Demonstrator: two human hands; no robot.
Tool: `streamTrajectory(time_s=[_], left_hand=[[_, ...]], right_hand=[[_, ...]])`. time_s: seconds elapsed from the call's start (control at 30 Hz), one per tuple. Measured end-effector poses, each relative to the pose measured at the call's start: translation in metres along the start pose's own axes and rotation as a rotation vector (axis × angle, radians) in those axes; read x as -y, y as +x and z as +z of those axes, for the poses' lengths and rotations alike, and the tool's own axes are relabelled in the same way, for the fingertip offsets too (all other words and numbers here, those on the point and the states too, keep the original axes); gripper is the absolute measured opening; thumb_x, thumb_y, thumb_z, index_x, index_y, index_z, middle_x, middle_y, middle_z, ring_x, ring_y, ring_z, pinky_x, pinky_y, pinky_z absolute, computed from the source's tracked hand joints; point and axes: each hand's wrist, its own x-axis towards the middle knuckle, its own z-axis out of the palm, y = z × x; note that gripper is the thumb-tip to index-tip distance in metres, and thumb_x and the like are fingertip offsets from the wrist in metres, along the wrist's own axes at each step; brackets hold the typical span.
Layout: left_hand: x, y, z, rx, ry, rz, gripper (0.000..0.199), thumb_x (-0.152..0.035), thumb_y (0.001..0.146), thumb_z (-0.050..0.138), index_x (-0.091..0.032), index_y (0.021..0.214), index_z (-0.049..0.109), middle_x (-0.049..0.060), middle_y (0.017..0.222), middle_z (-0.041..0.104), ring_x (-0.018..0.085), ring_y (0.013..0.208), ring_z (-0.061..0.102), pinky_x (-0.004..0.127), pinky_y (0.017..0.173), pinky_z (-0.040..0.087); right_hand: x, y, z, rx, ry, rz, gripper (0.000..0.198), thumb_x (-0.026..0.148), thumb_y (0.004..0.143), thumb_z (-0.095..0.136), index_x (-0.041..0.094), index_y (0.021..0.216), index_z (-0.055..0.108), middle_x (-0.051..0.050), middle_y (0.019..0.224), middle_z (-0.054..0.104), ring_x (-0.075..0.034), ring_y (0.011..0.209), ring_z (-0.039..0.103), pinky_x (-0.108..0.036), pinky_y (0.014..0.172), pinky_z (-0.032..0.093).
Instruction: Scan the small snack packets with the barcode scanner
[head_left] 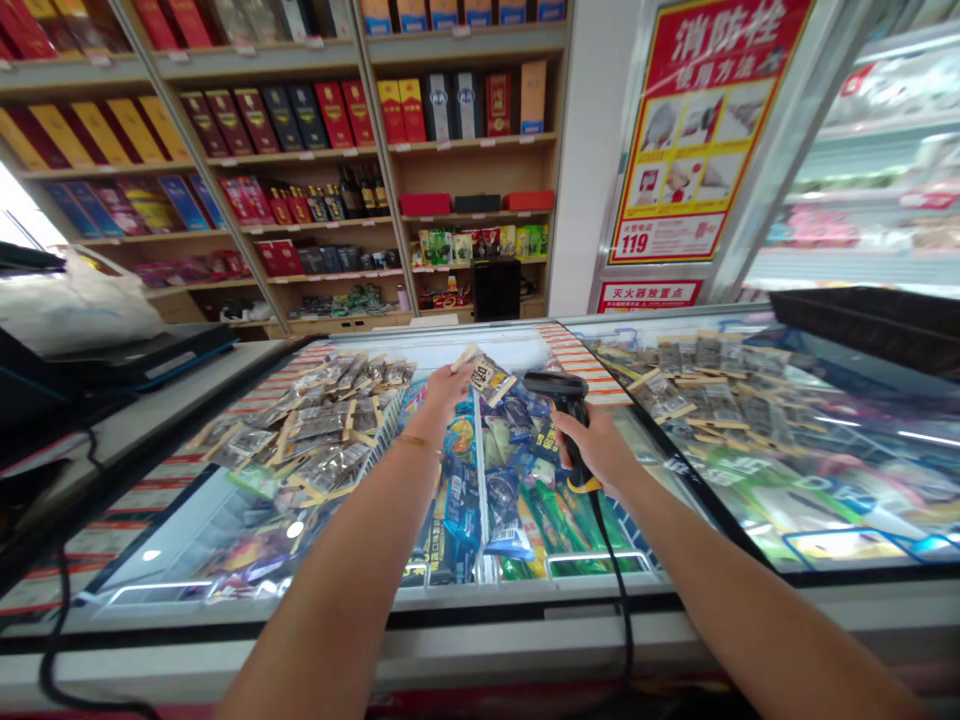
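Note:
Over the chest freezer, my left hand (448, 388) pinches a small snack packet (491, 376) by its edge, with printed characters facing me. My right hand (592, 440) is wrapped round the handle of a black barcode scanner (556, 386), whose head points left toward the packet. A short gap separates scanner and packet. From the handle a black cable (616, 570) hangs down over the freezer's front edge. Below both hands lie wrapped frozen goods (506, 490) in wire baskets. On the glass to the left is a pile of similar-looking snack packets (315, 420).
More packets (720, 385) lie on the right glass lid, near a black tray (870, 325). At the left stands a counter device with a white plastic bag (75, 305) on it. Shelves (322, 155) of boxes and bottles line the back wall, beside a red-and-yellow poster (697, 130).

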Motion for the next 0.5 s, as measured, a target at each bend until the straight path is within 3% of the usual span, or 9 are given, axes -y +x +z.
streamTrajectory(time_s=[0.13,0.27,0.37,0.5], left_hand=[[0.017,-0.013,0.023,0.013,-0.128,0.046,0.021,-0.025,0.073,0.070,-0.019,0.093,0.065,0.001,0.087,0.070,0.011,0.078,0.065,0.025,0.075,0.054],[0.023,-0.016,0.025,0.060,-0.156,0.174,0.030,-0.027,0.068,0.076,-0.017,0.095,0.070,0.004,0.086,0.072,0.015,0.084,0.067,0.029,0.082,0.056],[0.023,-0.019,0.018,0.109,-0.010,0.248,0.026,-0.026,0.067,0.072,-0.017,0.092,0.076,0.004,0.082,0.073,0.018,0.082,0.068,0.031,0.082,0.056],[0.025,-0.021,0.009,0.217,0.234,0.308,0.022,-0.025,0.072,0.056,-0.017,0.074,0.077,0.006,0.081,0.075,0.021,0.088,0.068,0.031,0.082,0.054]], right_hand=[[0.002,0.001,-0.004,-0.021,0.047,-0.005,0.030,0.043,0.077,0.068,0.021,0.088,0.050,0.007,0.058,0.055,-0.010,0.036,0.051,-0.023,0.038,0.040],[0.006,0.000,-0.005,-0.027,0.066,-0.014,0.031,0.043,0.076,0.069,0.022,0.087,0.050,0.007,0.058,0.055,-0.010,0.037,0.052,-0.024,0.038,0.040],[0.009,-0.002,-0.005,-0.021,0.070,-0.020,0.030,0.042,0.076,0.069,0.022,0.088,0.050,0.007,0.058,0.055,-0.010,0.037,0.052,-0.024,0.039,0.040],[0.009,-0.003,-0.005,-0.017,0.052,-0.041,0.031,0.042,0.076,0.069,0.021,0.089,0.051,0.007,0.059,0.055,-0.010,0.037,0.052,-0.023,0.038,0.040]])
